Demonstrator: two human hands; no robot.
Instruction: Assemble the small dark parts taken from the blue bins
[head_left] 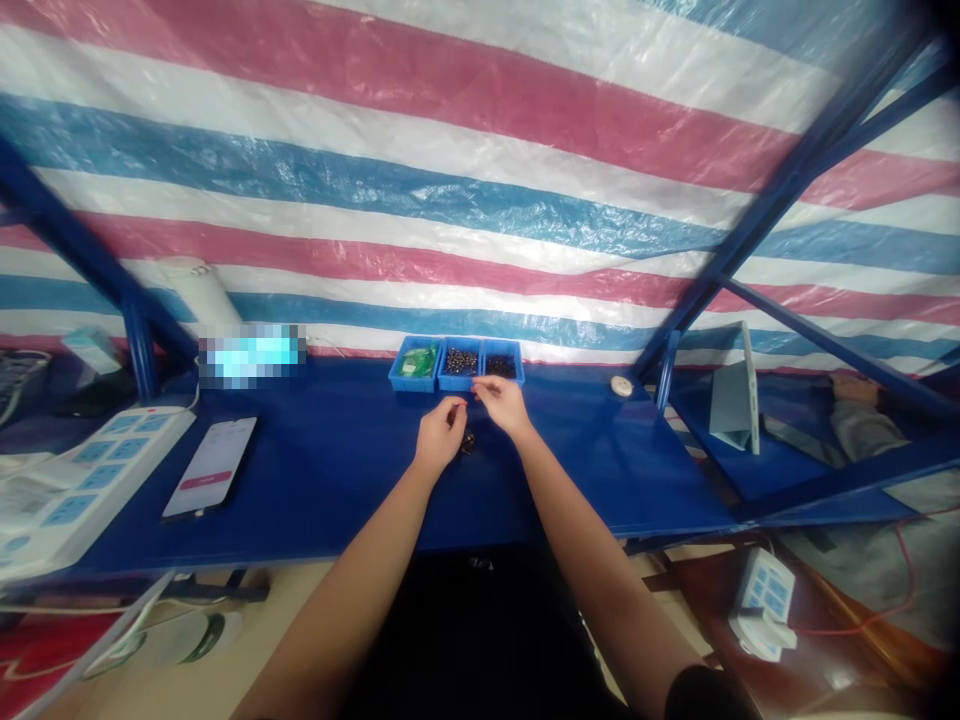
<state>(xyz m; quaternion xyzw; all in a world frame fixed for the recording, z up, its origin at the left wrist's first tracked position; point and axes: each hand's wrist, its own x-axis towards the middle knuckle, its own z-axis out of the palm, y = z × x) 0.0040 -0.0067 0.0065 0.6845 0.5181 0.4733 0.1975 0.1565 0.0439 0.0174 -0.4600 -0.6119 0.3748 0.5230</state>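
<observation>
My left hand (441, 434) is over the blue table (330, 430), its thumb and fingers pinched together. My right hand (504, 402) is just beside it, slightly higher in view and also pinched, in front of the small blue bins. Whatever either hand holds is too small to make out. Close to my left hand's fingers lies a little group of small brassy parts (468, 444) on the tabletop. The left bin (414, 384) contains a green plastic bag (417, 360). Small brassy and dark pieces (460, 362) fill the middle bin, and tiny black pieces (499, 367) the right one.
A phone (211, 465) and a large white power strip (105, 480) lie at left. A round whitish object (621, 386) sits at right, near the blue frame posts. Beyond them stands a tablet (735, 390), with another person's arm (862, 420). Striped sheeting (480, 200) hangs behind.
</observation>
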